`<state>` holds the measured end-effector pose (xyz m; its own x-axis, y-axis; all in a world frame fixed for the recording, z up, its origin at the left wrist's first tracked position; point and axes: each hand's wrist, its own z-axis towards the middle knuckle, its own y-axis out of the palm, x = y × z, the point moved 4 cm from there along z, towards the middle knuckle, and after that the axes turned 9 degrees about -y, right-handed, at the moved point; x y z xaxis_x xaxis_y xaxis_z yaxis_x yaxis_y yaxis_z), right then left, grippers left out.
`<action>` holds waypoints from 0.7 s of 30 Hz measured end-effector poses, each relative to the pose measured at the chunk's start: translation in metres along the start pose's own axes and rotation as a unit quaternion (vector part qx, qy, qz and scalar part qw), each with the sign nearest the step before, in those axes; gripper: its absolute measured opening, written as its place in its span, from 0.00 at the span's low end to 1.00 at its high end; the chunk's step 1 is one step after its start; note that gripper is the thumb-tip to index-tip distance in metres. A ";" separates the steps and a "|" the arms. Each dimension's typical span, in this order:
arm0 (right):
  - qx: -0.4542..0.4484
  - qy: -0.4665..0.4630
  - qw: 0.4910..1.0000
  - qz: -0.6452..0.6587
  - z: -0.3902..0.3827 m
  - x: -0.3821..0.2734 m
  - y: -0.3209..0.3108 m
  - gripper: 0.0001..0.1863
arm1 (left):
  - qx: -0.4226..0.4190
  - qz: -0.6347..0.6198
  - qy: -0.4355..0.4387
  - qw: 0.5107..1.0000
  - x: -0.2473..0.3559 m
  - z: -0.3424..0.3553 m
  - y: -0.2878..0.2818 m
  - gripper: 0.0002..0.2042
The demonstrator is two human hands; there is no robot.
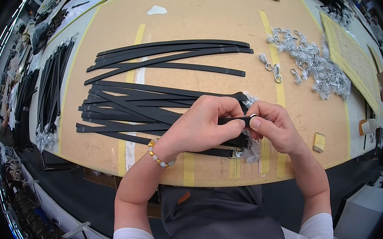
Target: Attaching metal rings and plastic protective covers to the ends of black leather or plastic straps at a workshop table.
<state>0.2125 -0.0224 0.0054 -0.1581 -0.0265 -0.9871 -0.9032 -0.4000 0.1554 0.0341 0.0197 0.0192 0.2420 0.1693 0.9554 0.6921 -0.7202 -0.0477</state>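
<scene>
The table (201,23) stood before the person. On it, to the left of the middle, lay a pile of straps (131,104), with a second group of straps (172,53) behind it. To the right lay a heap of metal clasps (316,61). The left hand (201,125) and the right hand (274,126) met above the near edge, touching one strap (232,121) between them. A small block (319,142) lay right of the hands.

Two hands (242,124), one beaded bracelet (158,155), one heap of metal clasps (314,63), many black straps (153,95).
</scene>
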 end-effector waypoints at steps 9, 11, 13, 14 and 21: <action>-0.002 -0.009 1.000 0.002 -0.001 0.003 0.001 0.08 | 0.011 0.042 0.054 0.998 0.002 0.001 0.005 0.06; 0.002 -0.010 1.000 -0.004 -0.001 0.002 -0.001 0.08 | 0.013 0.049 0.060 0.997 0.002 0.001 0.005 0.05; -0.003 -0.011 1.000 -0.009 -0.002 0.001 -0.004 0.08 | -0.015 0.009 0.043 0.999 0.000 0.003 0.005 0.04; -0.003 -0.011 1.000 -0.009 -0.002 0.000 -0.004 0.08 | -0.015 0.009 0.043 0.999 0.000 0.003 0.003 0.04; 0.006 0.030 0.999 -0.030 -0.001 0.000 -0.001 0.04 | -0.020 0.032 -0.007 0.999 -0.003 0.002 0.001 0.04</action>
<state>0.2142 -0.0232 0.0048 -0.0797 -0.0585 -0.9951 -0.9152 -0.3912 0.0963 0.0356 0.0196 0.0160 0.2941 0.1309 0.9468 0.6471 -0.7563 -0.0965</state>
